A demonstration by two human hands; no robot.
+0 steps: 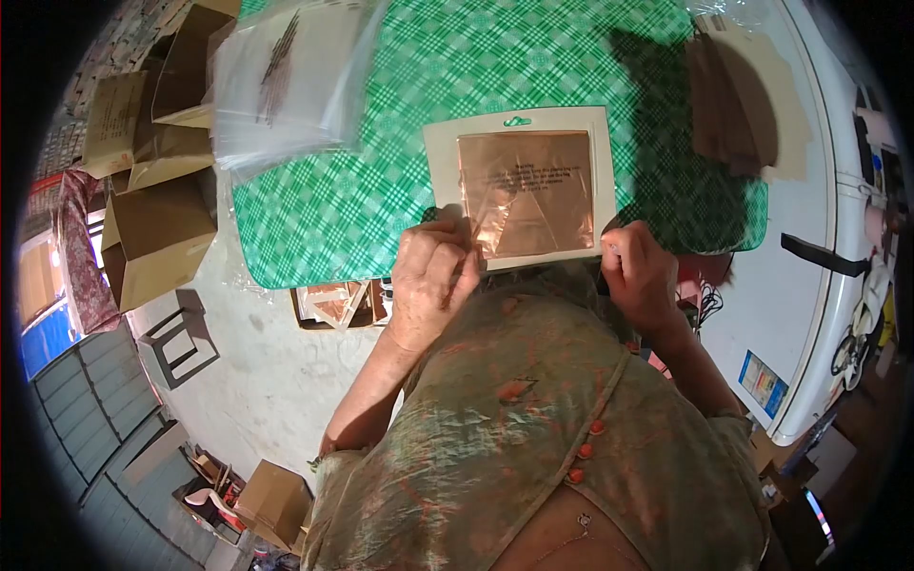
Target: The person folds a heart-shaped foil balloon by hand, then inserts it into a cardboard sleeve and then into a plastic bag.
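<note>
A pale cardboard hanging card point(602, 171) with a hang hole at its top lies at the near edge of the table. Its square window shows a copper-coloured sheet point(543, 171) under shiny clear plastic with printed small text. My left hand point(433, 271) is closed on the card's lower left side, thumb against fingers. At the lower right corner, my right hand point(640, 266) pinches the card's edge with curled fingers. The undersides of the fingers and the card's back are hidden.
A green checked tablecloth point(419, 86) covers the table. Clear plastic bags point(286, 90) are stacked at the far left, brown cards point(738, 105) at the far right. Open cardboard boxes point(157, 228) stand left. Beneath the table edge sits a box of copper-coloured pieces point(333, 303).
</note>
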